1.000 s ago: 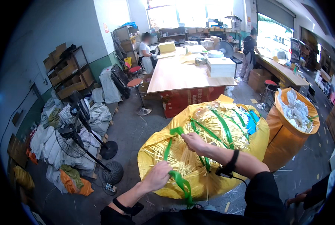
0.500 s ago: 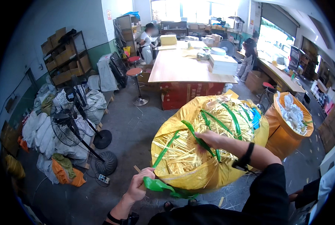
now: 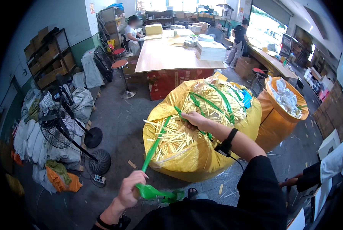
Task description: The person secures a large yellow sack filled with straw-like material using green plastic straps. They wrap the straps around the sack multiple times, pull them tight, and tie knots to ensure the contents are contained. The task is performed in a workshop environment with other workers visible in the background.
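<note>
A large yellow sack [image 3: 186, 171] bulges with pale yellow paper strips [image 3: 175, 140]. Green plastic strapping [image 3: 226, 100] criss-crosses over its mouth. My left hand [image 3: 131, 189], closed, grips one green strap [image 3: 155, 147] in front of the sack's near left side; that strap runs taut up to the strips, and its loose tail droops past my fist toward my feet. Over the strips, my right hand [image 3: 193, 121] is closed around another part of the green strapping near the sack's left side. Some fingers of the right hand are hidden.
An orange sack [image 3: 273, 128] of white scraps stands to the right. Two floor fans [image 3: 56, 122] and heaped white sacks [image 3: 33, 134] are at left. A wide table [image 3: 167, 61] lies beyond, with two people near it. Another person's arm [image 3: 294, 181] shows at lower right.
The view has shifted, so the room appears further left and higher. My left hand has drawn the strap down toward me, lengthening it. My right hand keeps its hold near the strips.
</note>
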Available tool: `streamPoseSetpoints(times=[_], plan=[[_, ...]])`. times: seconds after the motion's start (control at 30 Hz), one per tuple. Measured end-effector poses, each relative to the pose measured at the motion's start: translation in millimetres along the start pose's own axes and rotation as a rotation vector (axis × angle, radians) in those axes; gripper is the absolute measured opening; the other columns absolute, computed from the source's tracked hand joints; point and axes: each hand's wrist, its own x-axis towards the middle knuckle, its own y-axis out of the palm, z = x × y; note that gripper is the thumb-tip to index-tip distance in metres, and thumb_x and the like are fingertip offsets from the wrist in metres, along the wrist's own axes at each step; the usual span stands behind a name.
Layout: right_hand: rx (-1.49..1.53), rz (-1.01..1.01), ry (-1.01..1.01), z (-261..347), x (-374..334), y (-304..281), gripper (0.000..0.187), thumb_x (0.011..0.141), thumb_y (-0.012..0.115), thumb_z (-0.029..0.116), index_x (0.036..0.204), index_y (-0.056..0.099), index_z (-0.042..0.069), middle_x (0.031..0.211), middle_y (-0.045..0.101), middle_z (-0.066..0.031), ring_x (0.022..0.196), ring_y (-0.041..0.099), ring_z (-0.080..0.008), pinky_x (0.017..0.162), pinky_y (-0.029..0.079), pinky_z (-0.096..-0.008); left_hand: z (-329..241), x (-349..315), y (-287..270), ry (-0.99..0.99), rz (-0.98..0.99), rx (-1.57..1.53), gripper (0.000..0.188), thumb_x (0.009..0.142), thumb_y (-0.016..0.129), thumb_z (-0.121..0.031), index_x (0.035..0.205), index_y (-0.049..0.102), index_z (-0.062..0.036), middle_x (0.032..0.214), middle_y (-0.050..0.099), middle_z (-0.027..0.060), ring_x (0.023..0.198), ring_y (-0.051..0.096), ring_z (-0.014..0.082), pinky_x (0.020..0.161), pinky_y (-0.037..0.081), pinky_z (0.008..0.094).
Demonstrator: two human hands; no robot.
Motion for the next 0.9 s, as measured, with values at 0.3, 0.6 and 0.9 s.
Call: streamPoseSetpoints(times=[0.3, 0.6, 0.9], plan=[[-0.109, -0.328, -0.053, -18.2, 16.6, 7.6, 0.033, 0.096, 0.061, 0.03, 0.086, 0.069, 0.0, 0.064, 0.06, -0.0064, 0.048, 0.053, -0.0169, 0.045, 0.042, -0.037, -47.6, -35.6, 56.1, 0.1, 0.176, -0.112, 0.013, 0.074, 0.067, 0.002, 0.076, 0.057, -0.0054, 0.079, 0.055, 0.0105, 0.083, 0.058, 0.0328, 0.086, 0.049, 0.0445], [-0.706, -0.486, -0.5, -30.5, -25.2, 0.3, 0.03, 0.091, 0.065, 0.029, 0.101, 0.068, 0.001, 0.095, 0.067, -0.0232, 0.091, 0.065, -0.0384, 0.081, 0.05, -0.045, -48.2, -22.8, 32.5, 0.241, 0.258, 0.279, 0.018, 0.072, 0.072, -0.004, 0.069, 0.054, -0.0048, 0.07, 0.054, 0.0109, 0.076, 0.059, 0.0308, 0.084, 0.05, 0.0414], [-0.389, -0.08, -0.723, -38.9, -241.6, 39.1, 0.029, 0.095, 0.064, 0.03, 0.104, 0.063, 0.003, 0.092, 0.068, -0.0118, 0.084, 0.066, -0.0288, 0.074, 0.051, -0.0393, -98.0, 16.0, 151.4, 0.32, 0.323, 0.387, 0.021, 0.075, 0.069, -0.012, 0.07, 0.05, -0.0068, 0.069, 0.05, 0.0077, 0.074, 0.055, 0.0274, 0.078, 0.047, 0.0381]])
